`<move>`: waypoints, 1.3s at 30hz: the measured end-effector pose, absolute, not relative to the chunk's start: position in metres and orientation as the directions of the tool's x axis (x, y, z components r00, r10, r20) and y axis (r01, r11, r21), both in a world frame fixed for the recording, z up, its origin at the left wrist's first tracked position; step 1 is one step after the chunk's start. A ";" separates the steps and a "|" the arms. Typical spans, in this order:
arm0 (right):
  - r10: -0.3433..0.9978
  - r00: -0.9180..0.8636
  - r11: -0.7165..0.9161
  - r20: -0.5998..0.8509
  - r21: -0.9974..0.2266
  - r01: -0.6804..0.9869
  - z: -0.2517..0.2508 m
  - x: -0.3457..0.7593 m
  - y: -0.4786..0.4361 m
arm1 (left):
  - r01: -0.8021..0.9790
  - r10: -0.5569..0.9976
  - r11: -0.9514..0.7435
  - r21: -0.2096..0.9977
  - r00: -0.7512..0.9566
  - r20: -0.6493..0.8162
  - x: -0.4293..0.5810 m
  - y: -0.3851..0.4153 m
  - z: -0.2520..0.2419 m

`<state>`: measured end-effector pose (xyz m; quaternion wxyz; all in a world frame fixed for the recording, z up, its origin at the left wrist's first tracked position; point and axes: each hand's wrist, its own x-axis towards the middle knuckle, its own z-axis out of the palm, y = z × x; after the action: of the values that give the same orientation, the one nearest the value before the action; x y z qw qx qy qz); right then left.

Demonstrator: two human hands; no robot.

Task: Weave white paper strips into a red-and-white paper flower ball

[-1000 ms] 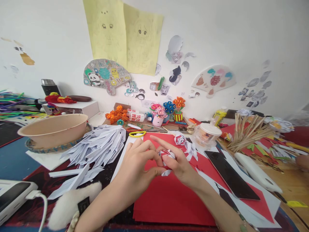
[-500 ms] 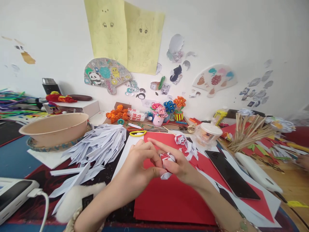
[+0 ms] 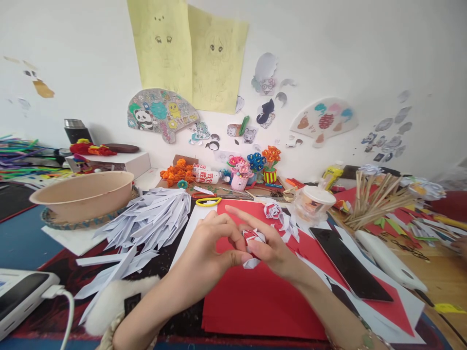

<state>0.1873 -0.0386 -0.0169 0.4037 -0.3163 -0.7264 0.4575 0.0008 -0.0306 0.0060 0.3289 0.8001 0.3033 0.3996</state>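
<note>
Hardly anything has shifted since a moment ago: both hands stay closed on the paper flower, above the red sheet on the counter. Far left lie white paper strips. Behind them a white bottle bears red characters too small to read. The left hand pinches the flower's lower edge between thumb and curled fingers. The right hand grips its other side, index finger stretched over the top.

beige bowl left | white paper strips beside it | wooden sticks right | black phone
</note>
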 end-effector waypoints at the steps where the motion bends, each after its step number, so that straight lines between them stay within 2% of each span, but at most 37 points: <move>1: 0.836 -0.461 0.359 0.297 -0.932 0.050 -0.017 0.187 -0.039 | 0.213 0.744 -0.609 0.764 0.488 0.456 0.001 -0.030 0.005; 5: 0.825 -0.473 0.271 0.309 -0.951 -0.147 -0.019 0.186 -0.039 | 0.206 0.735 -0.631 0.748 0.469 0.490 -0.001 -0.030 0.008; 9: 0.807 -0.491 0.234 0.329 -0.941 -0.245 -0.021 0.187 -0.037 | 0.239 0.716 -0.693 0.680 0.342 0.609 -0.006 -0.031 0.014; 13: 0.797 -0.500 0.268 0.339 -0.940 -0.210 -0.019 0.188 -0.038 | 0.210 0.646 -0.758 0.617 0.368 0.669 -0.012 -0.032 0.019; 18: 0.802 -0.495 0.273 0.336 -0.942 -0.196 -0.017 0.190 -0.042 | 0.210 0.604 -0.784 0.584 0.478 0.638 -0.016 -0.031 0.021; 39: 0.810 -0.478 0.293 0.340 -0.941 -0.172 -0.020 0.191 -0.042 | 0.200 0.577 -0.775 0.599 0.611 0.542 -0.013 -0.037 0.018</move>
<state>0.1911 -0.0420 -0.0204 0.4513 -0.2397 -0.6653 0.5442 -0.0132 -0.0368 0.0178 0.2485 0.8625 0.2254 0.3789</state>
